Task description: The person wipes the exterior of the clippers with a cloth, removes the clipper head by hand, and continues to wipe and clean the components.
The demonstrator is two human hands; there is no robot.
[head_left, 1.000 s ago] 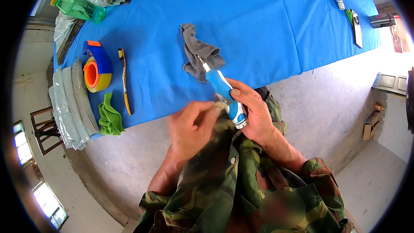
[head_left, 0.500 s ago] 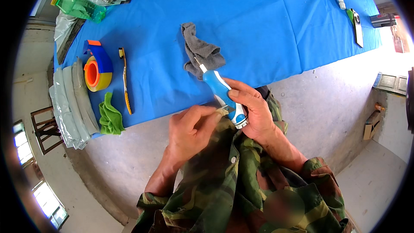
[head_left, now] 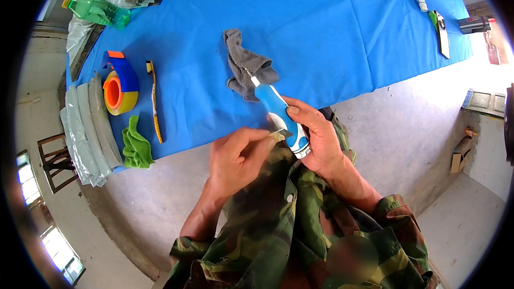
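My right hand [head_left: 317, 135] is wrapped around a blue and white electric toothbrush handle [head_left: 276, 109], its thumb lying along the side. No brush head sits on it; a thin metal shaft points up and left, over a crumpled grey cloth [head_left: 247, 64] on the table. With thumb and forefinger pinched, my left hand [head_left: 235, 158] grips a small dark blade [head_left: 286, 133] with a pale wrapping at the held end. The blade's tip meets the lower part of the handle, near its round base.
A blue-covered table [head_left: 310, 27] spans the area ahead. To the left are a green cloth [head_left: 137, 144], a yellow toothbrush [head_left: 154, 101], a tape dispenser [head_left: 128, 83], folded grey plastic bags [head_left: 88, 134] and a green bottle [head_left: 99, 9]. A white-edged tool [head_left: 443, 35] lies at the right.
The toothbrush handle has turned slightly in my right hand and shifted a little to the right. My left hand has barely moved and still pinches the blade against it.
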